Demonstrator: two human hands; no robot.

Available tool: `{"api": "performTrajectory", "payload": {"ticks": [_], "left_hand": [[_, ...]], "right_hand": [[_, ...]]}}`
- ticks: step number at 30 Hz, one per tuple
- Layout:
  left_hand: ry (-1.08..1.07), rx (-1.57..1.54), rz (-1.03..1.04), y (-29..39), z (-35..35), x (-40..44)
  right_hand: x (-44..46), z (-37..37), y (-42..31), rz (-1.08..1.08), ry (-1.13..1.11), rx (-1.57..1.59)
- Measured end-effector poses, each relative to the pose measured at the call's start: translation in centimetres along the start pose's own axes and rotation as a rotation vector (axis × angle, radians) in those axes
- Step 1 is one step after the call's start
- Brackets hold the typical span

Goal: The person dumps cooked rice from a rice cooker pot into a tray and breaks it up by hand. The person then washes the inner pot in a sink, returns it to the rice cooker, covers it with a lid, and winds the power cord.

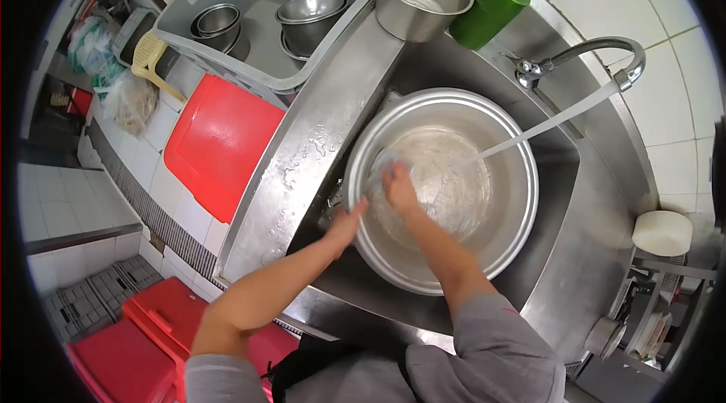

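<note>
A large round metal pot (522, 206) sits in the steel sink, with water streaming into it from the curved faucet (597, 44). My left hand (346, 225) is at the pot's left rim, its fingers by the outer edge; blur hides how they are bent. Inside the pot, against the left inner wall, my right hand (398, 185) is closed around a pale, blurred scrubber or cloth (384, 161). Some water covers the pot's bottom.
A smaller metal pot (423, 25) and a green pump bottle (491, 10) stand behind the sink. The grey bin (261, 70) at the upper left holds several metal bowls. Red lids (223, 142) lie left of the counter.
</note>
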State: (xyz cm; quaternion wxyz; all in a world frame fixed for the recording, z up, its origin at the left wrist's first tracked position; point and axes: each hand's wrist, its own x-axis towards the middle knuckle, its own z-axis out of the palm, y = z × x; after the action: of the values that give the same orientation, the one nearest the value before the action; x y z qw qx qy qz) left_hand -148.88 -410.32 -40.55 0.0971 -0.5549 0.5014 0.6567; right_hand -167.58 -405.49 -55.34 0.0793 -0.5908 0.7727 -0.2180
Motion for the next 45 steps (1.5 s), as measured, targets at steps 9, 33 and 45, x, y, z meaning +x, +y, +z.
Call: {"api": "performTrajectory", "payload": {"ticks": [9, 33, 45], "left_hand": [[0.380, -0.001, 0.513, 2.5, 2.1, 4.2], [0.370, -0.451, 0.599, 2.1, 4.1, 6.3], [0.345, -0.497, 0.589, 1.4, 4.3, 6.7]], "right_hand": [[-5.4, -9.6, 15.0, 0.514, 0.149, -0.340], [-10.3, -8.0, 5.5, 0.161, -0.233, -0.450], [-10.1, -11.9, 8.5, 0.933, -0.358, -0.404]]}}
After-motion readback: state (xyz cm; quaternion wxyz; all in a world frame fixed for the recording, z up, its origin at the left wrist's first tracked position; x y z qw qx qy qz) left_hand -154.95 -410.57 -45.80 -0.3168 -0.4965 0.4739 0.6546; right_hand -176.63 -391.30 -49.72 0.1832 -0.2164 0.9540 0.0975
